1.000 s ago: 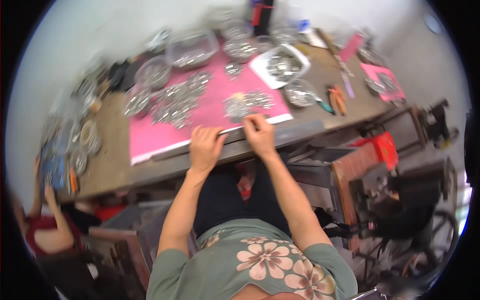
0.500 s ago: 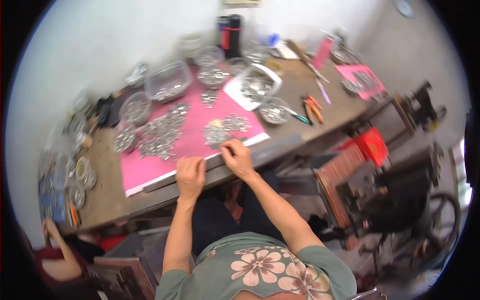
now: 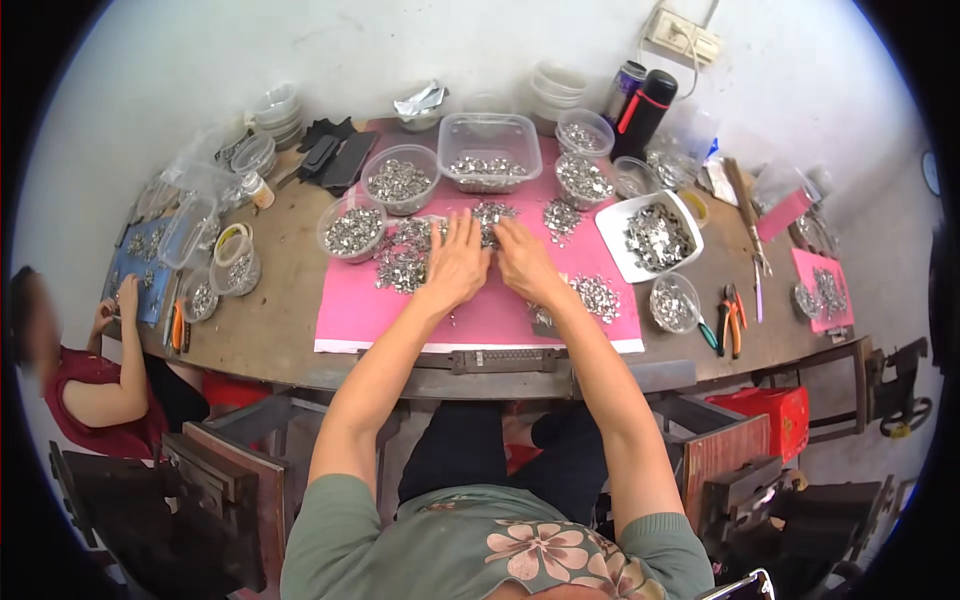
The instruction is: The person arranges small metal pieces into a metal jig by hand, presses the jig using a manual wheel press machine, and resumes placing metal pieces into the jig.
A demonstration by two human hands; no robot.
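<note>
Small shiny metal pieces (image 3: 403, 272) lie in a loose pile on a pink sheet (image 3: 365, 318). My left hand (image 3: 459, 268) rests on the right side of this pile, fingers stretched forward and flat. Close beside it, my right hand (image 3: 526, 266) reaches to the pile's far part (image 3: 492, 211) with fingers extended and slightly bent; its fingertips touch the pieces. Nothing shows gripped in either hand. To the right of my right wrist is another heap of metal pieces (image 3: 597, 298), partly covered by my forearm. A smaller heap (image 3: 561, 218) sits farther back.
Clear tubs of metal pieces, including a round tub (image 3: 352, 228) and a rectangular tub (image 3: 489, 150), line the sheet's back. A white tray (image 3: 618, 250), orange-handled pliers (image 3: 731, 320) and a black flask (image 3: 648, 115) stand right. At far left another person (image 3: 115, 385) works over a blue mat (image 3: 142, 268).
The view has swung left and levelled. Both hands have moved from the table's near edge forward onto the pile, and their curled fingers have straightened.
</note>
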